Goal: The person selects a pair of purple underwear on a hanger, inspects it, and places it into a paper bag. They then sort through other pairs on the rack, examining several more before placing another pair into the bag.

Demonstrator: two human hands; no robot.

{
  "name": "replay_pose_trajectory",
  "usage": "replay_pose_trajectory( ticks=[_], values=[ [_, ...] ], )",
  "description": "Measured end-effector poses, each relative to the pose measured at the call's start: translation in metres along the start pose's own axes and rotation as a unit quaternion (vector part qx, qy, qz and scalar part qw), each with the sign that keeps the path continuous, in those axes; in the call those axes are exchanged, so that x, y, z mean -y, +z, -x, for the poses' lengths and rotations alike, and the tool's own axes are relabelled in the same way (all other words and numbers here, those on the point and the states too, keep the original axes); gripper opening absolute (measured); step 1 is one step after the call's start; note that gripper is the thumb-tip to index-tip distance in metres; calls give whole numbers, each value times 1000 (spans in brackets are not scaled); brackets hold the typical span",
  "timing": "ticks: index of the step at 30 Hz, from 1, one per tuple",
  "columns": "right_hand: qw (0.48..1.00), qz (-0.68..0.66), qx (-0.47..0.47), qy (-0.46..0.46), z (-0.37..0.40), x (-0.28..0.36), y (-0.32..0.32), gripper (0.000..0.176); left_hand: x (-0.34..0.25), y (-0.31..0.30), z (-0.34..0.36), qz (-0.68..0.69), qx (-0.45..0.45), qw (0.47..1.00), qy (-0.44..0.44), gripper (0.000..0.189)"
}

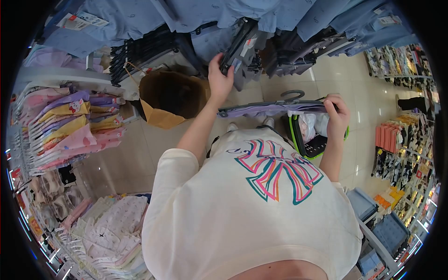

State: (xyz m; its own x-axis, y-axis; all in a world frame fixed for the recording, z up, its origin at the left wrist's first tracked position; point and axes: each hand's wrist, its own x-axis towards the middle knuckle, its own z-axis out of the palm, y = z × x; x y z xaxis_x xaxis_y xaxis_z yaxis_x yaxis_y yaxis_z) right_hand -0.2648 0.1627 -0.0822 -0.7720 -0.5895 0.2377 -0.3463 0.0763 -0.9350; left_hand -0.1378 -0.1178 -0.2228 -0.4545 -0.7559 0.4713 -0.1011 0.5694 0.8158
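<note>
pastel children's garments (70,123): pink, yellow and lilac, packed on hangers along the display rack at the far left, with white printed garments (116,224) below them at the lower left

brown paper bag (172,98): mouth open, standing on the tiled floor (121,158) under the hanging rail, just left of the left forearm

left hand (219,77): raised to the rail, thumb and fingers closed around the lower edge of a dark hanging garment (239,44); that piece hangs among light blue garments (196,14) along the top of the rail

lilac garment on a hanger (273,108): held level in front of the chest, grey hook upward; left end near the left wrist, right end in the right hand

right hand (337,116): fingers clamped over the right end of the hanger

green-rimmed shopping basket (308,144): directly below the lilac piece, beside the right forearm, white goods inside; whether it rests on the floor cannot be told

shelves of small packaged goods (403,140): along the right edge
</note>
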Motion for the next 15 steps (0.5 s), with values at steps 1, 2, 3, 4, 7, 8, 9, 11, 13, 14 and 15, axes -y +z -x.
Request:
replay_pose_trajectory(
  ticks=[1, 2, 3, 4, 7, 8, 9, 11, 13, 14, 15],
  values=[
    [1000, 1, -1, 0, 1, 0, -1, 6, 4, 2, 4, -11, -36, 999, 10, 41],
    [1000, 0, -4, -1, 1, 0, -1, 6, 9, 5, 7, -22, -73, 997, 19, 41],
    [1000, -3, -7, -2, 2, 0, -3, 6, 5, 6, 10, -16, -73, 997, -15, 38],
    [1000, -6, -9, -2, 3, -1, -2, 6, 1, 5, 15, -9, -72, 996, -50, 35],
    [1000, 2, -14, -4, 6, -3, -2, 6, -8, 2, 22, 31, -30, 993, -114, 31],
    [1000, 0, -15, 0, 7, -3, -2, 6, -10, 1, 22, 48, -9, 990, -129, 31],
    [1000, -2, -16, 4, 7, -3, -2, 6, -12, -1, 22, 56, 2, 990, -129, 30],
    [1000, 0, -16, 5, 8, -2, -2, 7, -14, -2, 21, 72, 23, 989, -130, 30],
    [1000, 6, -14, 2, 9, -1, -1, 7, -4, 0, 23, 47, 37, 996, -71, 30],
    [1000, 5, -14, 0, 10, -1, -1, 7, 1, 1, 22, 35, 44, 998, -41, 30],
    [1000, 4, -15, -1, 10, -1, -1, 7, 1, 0, 21, 52, 67, 995, -48, 30]
  ],
)
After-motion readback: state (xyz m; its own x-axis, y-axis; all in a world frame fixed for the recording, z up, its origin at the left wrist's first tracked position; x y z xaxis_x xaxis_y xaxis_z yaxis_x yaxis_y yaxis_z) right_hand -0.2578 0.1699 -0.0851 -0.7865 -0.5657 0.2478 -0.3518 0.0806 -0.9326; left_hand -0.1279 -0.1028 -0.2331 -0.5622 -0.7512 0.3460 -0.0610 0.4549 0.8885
